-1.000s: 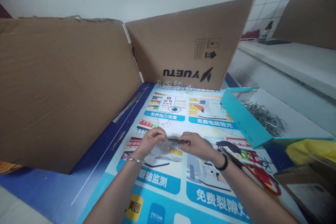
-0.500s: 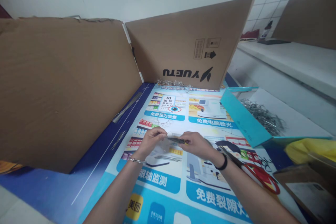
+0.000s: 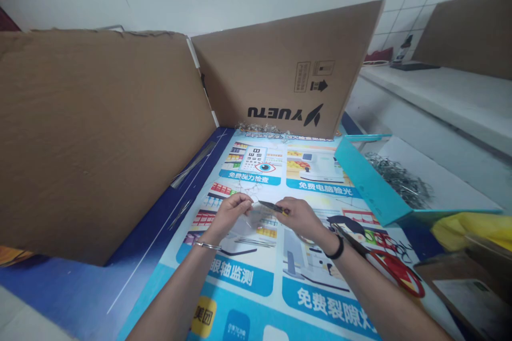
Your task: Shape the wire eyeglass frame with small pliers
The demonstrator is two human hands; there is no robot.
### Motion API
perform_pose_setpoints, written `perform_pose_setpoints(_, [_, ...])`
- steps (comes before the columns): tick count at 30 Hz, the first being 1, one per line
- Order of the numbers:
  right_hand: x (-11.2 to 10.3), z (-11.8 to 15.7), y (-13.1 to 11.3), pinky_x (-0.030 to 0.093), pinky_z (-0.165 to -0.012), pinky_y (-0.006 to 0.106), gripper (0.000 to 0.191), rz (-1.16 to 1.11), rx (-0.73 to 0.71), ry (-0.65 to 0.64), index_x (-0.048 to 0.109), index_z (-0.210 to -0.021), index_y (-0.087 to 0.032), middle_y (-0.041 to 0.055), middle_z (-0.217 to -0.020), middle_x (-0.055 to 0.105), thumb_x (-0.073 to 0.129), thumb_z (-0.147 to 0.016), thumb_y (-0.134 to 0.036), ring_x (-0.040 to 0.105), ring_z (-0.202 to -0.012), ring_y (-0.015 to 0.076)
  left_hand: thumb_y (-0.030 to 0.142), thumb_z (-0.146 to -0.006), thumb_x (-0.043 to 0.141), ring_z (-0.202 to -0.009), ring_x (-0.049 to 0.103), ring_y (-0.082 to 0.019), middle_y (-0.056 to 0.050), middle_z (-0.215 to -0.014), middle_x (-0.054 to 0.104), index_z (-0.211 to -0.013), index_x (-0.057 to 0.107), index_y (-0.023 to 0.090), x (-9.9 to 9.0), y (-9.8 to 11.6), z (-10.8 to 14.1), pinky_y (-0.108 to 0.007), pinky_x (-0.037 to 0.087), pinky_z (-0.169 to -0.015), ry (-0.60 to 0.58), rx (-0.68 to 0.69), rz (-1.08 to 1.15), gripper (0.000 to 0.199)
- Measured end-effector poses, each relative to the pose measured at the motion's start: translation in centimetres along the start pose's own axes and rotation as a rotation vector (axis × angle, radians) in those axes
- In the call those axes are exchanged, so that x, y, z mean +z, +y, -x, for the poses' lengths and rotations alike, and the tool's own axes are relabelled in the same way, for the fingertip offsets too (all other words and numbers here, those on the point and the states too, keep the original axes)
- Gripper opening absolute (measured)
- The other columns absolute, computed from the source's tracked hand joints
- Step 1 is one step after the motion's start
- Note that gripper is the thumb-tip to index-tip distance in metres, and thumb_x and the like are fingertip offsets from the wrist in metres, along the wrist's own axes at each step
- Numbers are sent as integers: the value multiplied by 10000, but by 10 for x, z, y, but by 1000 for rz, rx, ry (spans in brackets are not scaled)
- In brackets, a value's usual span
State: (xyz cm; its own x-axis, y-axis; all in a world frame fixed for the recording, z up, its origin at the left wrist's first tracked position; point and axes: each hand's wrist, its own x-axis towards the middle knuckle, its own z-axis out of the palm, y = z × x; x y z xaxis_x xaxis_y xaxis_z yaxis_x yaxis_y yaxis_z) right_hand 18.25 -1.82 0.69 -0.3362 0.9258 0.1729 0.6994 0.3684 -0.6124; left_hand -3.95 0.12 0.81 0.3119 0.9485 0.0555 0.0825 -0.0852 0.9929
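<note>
My left hand [image 3: 232, 211], with a silver bangle at the wrist, is closed in a pinch on a thin piece of wire that is hard to make out. My right hand [image 3: 299, 215], with a black band at the wrist, is wrapped round dark pliers [image 3: 272, 206] with yellow on the handle. The pliers' tip points left, close to the left fingertips. Beneath both hands lies a printed poster sheet [image 3: 264, 277]. Several thin metal strips [image 3: 256, 241] rest on it just below the hands.
Cardboard panels [image 3: 100, 144] stand at the left and back, with a tangle of clear bits [image 3: 264, 129] at their foot. At the right, a turquoise box [image 3: 368, 186] holds many wire pieces [image 3: 400, 178]. Red-handled scissors [image 3: 400, 272] and a yellow bag [image 3: 468, 229] lie nearer.
The pliers have turned slightly in my right hand, and their tip now sits a little higher. A small whitish patch between the hands no longer shows. The view has shifted slightly.
</note>
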Motion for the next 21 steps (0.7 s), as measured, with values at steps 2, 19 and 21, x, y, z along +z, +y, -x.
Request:
perform_pose_setpoints(2, [1,-1,1,311,-578,227,183,22,23,16,629,-724,-194,3,-682,569,527,-797,-327,502,-641,124,344,-802,554,-637,514,-108,-15,-695,590,-803,604,135,0,1,0,-234,404,-633,-4,12,-22,215])
perform_pose_setpoints(19, [7,5,-9,294,-571,231,177,262,97,58,577,-725,-212,-4,-713,551,477,-820,-323,507,-668,126,353,-743,573,-543,446,-88,29,-580,496,-695,564,147,6,-7,-2,-200,346,-516,70,50,-69,212])
perform_pose_setpoints(21, [8,6,-8,294,-568,229,173,299,90,67,581,-730,-210,-1,-713,552,472,-819,-310,511,-672,127,368,-741,569,-519,445,-86,35,-560,487,-695,558,148,7,-7,-1,-197,344,-497,61,26,-64,225])
